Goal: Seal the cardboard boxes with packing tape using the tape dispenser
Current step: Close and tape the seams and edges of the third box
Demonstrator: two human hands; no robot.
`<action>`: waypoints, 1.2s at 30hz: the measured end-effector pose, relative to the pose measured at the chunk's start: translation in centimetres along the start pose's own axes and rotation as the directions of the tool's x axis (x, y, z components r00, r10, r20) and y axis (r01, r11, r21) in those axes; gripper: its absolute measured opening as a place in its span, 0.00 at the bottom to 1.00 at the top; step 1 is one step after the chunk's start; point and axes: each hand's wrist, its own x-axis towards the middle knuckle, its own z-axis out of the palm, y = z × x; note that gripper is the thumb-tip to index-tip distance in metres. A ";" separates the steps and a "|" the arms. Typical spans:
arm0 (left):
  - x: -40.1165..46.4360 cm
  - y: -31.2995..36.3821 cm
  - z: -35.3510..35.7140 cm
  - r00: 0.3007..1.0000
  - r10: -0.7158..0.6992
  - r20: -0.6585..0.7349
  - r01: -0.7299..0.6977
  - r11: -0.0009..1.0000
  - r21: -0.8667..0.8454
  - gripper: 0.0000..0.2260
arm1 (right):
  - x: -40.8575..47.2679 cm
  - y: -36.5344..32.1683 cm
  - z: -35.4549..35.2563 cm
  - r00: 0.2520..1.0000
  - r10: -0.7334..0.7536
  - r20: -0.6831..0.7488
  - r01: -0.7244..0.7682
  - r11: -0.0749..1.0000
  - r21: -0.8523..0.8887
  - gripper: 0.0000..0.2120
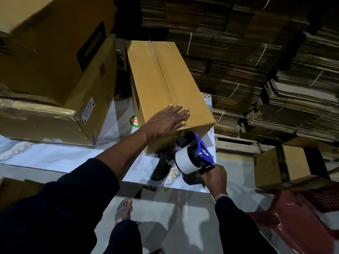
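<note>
A long brown cardboard box lies on a marble-patterned table, its top flaps closed along a centre seam. My left hand rests flat on the near end of the box top, fingers straight. My right hand grips the handle of a blue tape dispenser carrying a white tape roll. The dispenser's head touches the box's near end face, just below the top edge.
Large stacked cardboard boxes stand on the table to the left. Bundles of flattened cardboard fill the back and right. A smaller box and a red plastic chair sit at the right. My sandalled foot is on the floor.
</note>
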 end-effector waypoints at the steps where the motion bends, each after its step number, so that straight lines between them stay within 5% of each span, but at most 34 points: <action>1: -0.1 0.0 -0.1 1.000 0.003 -0.001 -0.003 1.000 -0.009 0.25 | -0.3 0.5 -0.4 1.000 -0.019 -0.019 0.019 0.999 0.037 0.09; 5: -0.3 0.6 -0.6 1.000 -0.002 0.011 0.001 1.000 0.013 0.30 | -2.1 -0.7 -3.1 0.997 -0.047 -0.060 0.067 0.913 0.402 0.07; 9: -0.4 1.5 -0.4 0.998 -0.018 0.052 0.008 0.981 0.194 0.41 | -1.9 -2.0 -4.8 0.998 -0.045 0.051 0.002 0.764 0.646 0.11; 12: -0.3 2.2 0.7 0.996 -0.091 0.021 0.082 0.958 0.276 0.34 | -1.2 -2.6 -5.8 0.992 -0.052 0.117 -0.050 0.686 0.726 0.13; 24: -0.6 5.4 1.5 0.957 -0.279 -0.076 0.289 0.916 0.277 0.42 | -0.8 -5.9 -7.9 0.954 -0.079 0.291 -0.219 0.481 0.849 0.23; 27: -0.1 5.1 1.8 0.966 -0.246 -0.080 0.259 0.910 0.323 0.34 | 1.0 -7.5 -8.7 0.949 -0.056 0.310 -0.243 0.497 0.833 0.19; 33: -0.5 2.8 1.9 0.995 -0.073 -0.073 0.093 0.941 0.325 0.41 | 6.3 -13.1 -10.2 0.942 -0.073 0.327 -0.250 0.493 0.833 0.13; 36: -0.8 2.2 1.4 0.937 -0.287 -0.199 0.328 0.919 0.221 0.41 | 9.6 -15.3 -10.1 0.950 -0.088 0.299 -0.203 0.553 0.808 0.16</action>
